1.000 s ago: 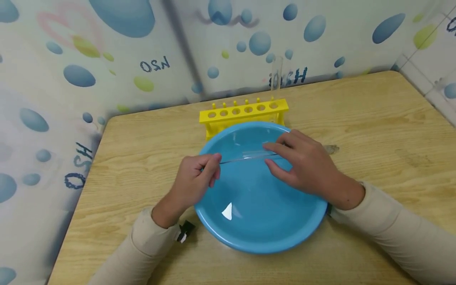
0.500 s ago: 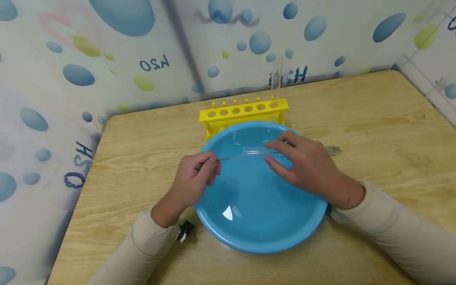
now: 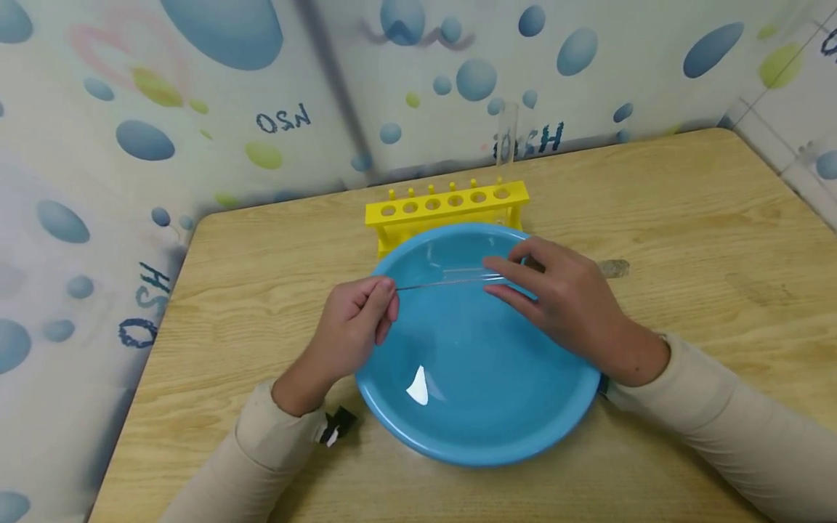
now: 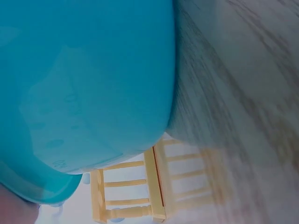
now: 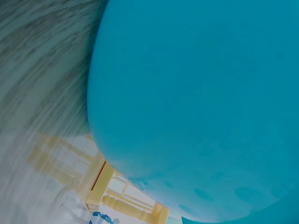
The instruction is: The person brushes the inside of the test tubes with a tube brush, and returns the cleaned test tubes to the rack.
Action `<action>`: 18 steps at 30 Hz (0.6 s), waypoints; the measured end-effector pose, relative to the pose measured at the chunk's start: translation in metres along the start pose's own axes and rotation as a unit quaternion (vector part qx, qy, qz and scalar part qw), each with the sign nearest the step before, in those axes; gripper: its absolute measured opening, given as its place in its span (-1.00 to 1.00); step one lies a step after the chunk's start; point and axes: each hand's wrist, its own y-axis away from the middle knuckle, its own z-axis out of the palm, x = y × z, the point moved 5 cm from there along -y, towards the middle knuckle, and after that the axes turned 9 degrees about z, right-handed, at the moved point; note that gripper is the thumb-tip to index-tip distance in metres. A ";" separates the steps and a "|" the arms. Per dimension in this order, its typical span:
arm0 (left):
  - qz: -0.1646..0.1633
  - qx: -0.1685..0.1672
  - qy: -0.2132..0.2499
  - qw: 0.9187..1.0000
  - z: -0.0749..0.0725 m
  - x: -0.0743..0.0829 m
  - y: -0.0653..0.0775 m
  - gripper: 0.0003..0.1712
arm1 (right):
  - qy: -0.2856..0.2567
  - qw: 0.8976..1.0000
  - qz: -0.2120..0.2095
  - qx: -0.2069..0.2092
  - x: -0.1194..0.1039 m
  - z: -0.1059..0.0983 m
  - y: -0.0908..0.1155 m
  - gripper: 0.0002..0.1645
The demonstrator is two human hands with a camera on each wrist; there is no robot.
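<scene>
Over the blue basin (image 3: 471, 378), my left hand (image 3: 349, 323) pinches the thin twisted-wire handle of a test tube brush (image 3: 425, 285) between thumb and curled fingers. The wire runs rightward into a clear glass test tube (image 3: 461, 274), whose open mouth faces left. My right hand (image 3: 565, 298) holds this tube from above with thumb and fingers, covering its middle. Past the right knuckles, the tube's far end shows with a greyish brush head (image 3: 613, 269) inside. Both wrist views are filled mostly by the basin's outer wall (image 4: 93, 84), with a blurred bit of hand at the left wrist view's lower corner.
Behind the basin stands a yellow test tube rack (image 3: 447, 207), with another clear tube (image 3: 506, 138) upright in its rightmost hole. All of it rests on a wooden table (image 3: 261, 254) against a patterned wall (image 3: 314, 87).
My left hand has shifted slightly left and up with the brush handle. The tube's far end tilts up a little, and my right hand stays almost in place.
</scene>
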 end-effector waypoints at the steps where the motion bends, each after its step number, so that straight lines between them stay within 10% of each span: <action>1: 0.004 0.002 -0.003 1.000 0.000 0.000 0.000 -0.54 | 0.000 1.000 0.000 0.001 0.000 0.000 0.000 -0.45; 12: 0.060 0.045 -0.096 0.993 0.004 0.003 0.000 -0.83 | -0.015 0.999 0.030 -0.010 0.001 -0.001 -0.002 -0.46; 18: 0.069 0.039 -0.225 0.971 0.006 0.013 0.002 -0.79 | -0.014 0.999 0.047 -0.021 0.002 -0.001 -0.003 -0.50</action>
